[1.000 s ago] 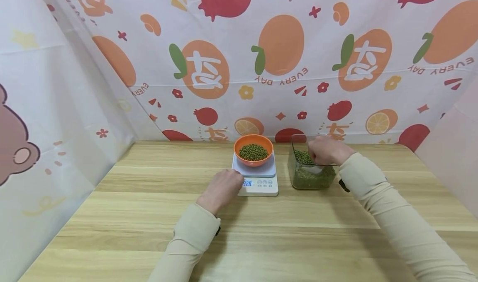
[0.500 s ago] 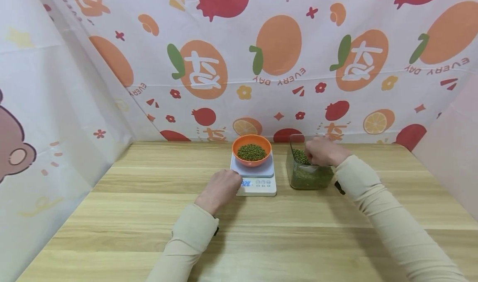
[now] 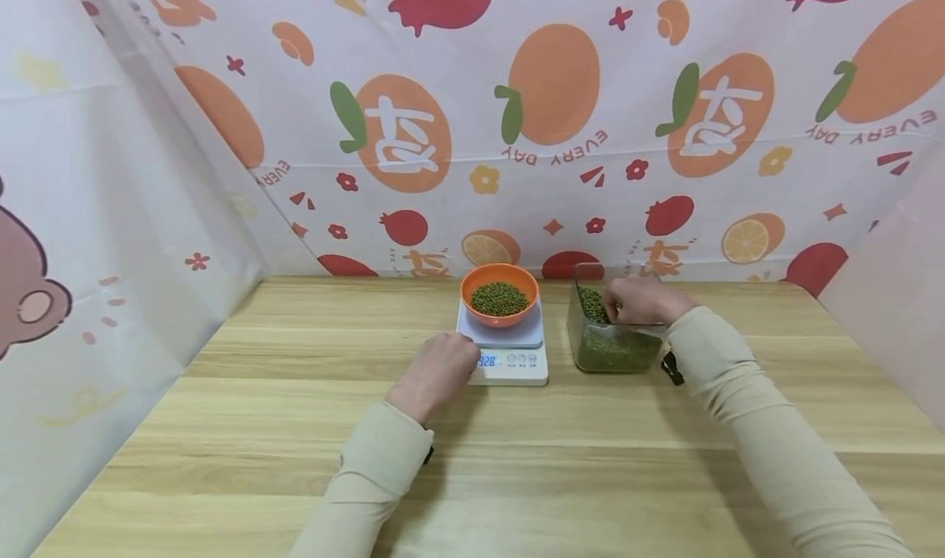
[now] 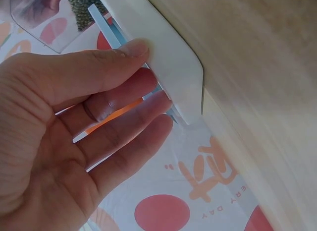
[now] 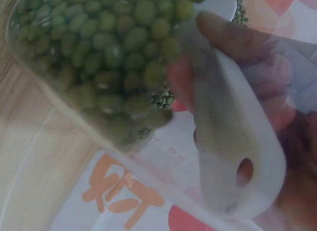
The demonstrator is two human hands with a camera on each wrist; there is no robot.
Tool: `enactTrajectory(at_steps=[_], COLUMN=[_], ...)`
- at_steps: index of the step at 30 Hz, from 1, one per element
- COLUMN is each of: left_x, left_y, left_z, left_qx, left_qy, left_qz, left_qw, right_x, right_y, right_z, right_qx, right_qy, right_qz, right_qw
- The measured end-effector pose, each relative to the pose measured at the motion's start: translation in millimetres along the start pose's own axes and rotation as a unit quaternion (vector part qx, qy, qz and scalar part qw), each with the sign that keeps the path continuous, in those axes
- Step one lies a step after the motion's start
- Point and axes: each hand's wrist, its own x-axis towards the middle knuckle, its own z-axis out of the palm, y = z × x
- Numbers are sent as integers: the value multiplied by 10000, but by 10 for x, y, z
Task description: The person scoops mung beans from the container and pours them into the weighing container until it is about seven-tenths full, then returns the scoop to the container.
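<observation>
Container (image 3: 589, 274) rim might be caught by the right hand (image 3: 642, 299), which is lowered into it, and the whole vessel dragged or tipped. The scale (image 3: 527, 375) could be nudged, or its reading falsified, by pressure from the left hand (image 3: 439, 371) at its front left corner, where the lit display (image 3: 486, 362) is partly covered. The orange bowl (image 3: 500, 322), stood on top, could be slid by such a nudge. If the white scoop (image 5: 225, 122) is tilted or overfilled, green beans (image 3: 593, 304) could be scattered.

The container is set around the right hand; the scale and bowl are placed between the hands, nearer the left. The scoop's handle is pinched by the right thumb and fingers; its blade cannot be made out. The left fingers are slightly parted, laid against the scale's edge.
</observation>
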Motion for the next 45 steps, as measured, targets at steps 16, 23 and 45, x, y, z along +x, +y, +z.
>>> enactTrajectory(at_steps=[16, 23, 45], left_x=[7, 2, -7], left_y=[-15, -7, -9], left_z=[-23, -14, -16], left_qx=[1, -103, -9], left_qy=[-92, -133, 7], left_qz=[-31, -35, -20], left_qw=[10000, 9999, 10000], right_x=[1, -17, -9], right_y=[-26, -21, 17], right_z=[-55, -42, -29], right_qx=[-4, 2, 171], right_qy=[-309, -359, -223], right_qz=[249, 202, -121], right_qw=[9992, 9992, 9995])
